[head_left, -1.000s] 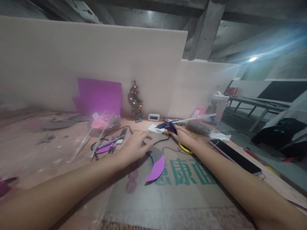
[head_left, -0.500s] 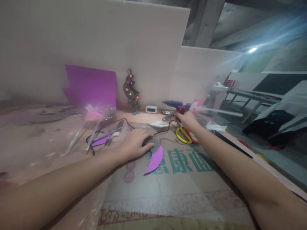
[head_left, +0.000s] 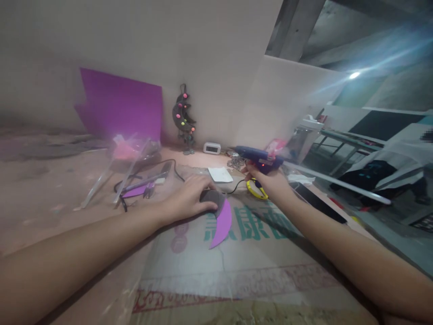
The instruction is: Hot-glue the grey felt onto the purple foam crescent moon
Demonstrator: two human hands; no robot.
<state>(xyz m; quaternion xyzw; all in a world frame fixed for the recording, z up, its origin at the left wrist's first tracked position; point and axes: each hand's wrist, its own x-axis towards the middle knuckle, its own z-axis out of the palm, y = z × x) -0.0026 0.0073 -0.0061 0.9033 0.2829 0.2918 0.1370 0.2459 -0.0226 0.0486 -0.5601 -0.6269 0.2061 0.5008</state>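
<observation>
My left hand is closed on a crescent cutout, with thumb and fingers over its grey part. The crescent's purple part curves down from there to a point, above a printed sheet. In my right hand is a blue glue gun with a small red light lit; its nozzle points left and a long clear glue stick sticks out behind. Yellow-handled scissors lie just below that hand, partly hidden. A white square pad lies between the hands.
A moon-shaped ornament with coloured dots stands by the wall, near a small white digital clock. Purple sheets lean at left. Clear sticks, a plastic bag and purple scraps lie before them. A dark cord crosses the table.
My right hand has brought the glue gun nearer and to the right, its rear swinging toward me. The white pad's top now shows more fully. My left hand keeps hold of the crescent.
</observation>
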